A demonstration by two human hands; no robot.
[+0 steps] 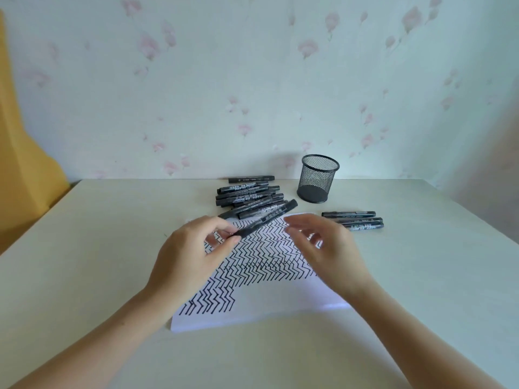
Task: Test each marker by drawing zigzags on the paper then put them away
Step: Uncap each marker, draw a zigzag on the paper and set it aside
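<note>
the left hand [193, 248] pinches a black marker [266, 219] by its near end, between thumb and fingertips, above the far part of the paper [280, 304]. the marker's long axis runs from that grip up and to the right, away from the person, its far end over the paper's far edge near the pile [247, 196] of markers. the right hand [323, 248] is loosely open and holds nothing, fingers curled, hovering just right of the marker's middle. whether the cap is on i cannot tell. so the free end points toward the right hand's side, and that hand is the nearer one to take the cap or barrel. three markers [356, 220] lie apart on the table [84, 248] to the right, and the mesh cup [317, 178] stands empty behind them
</note>
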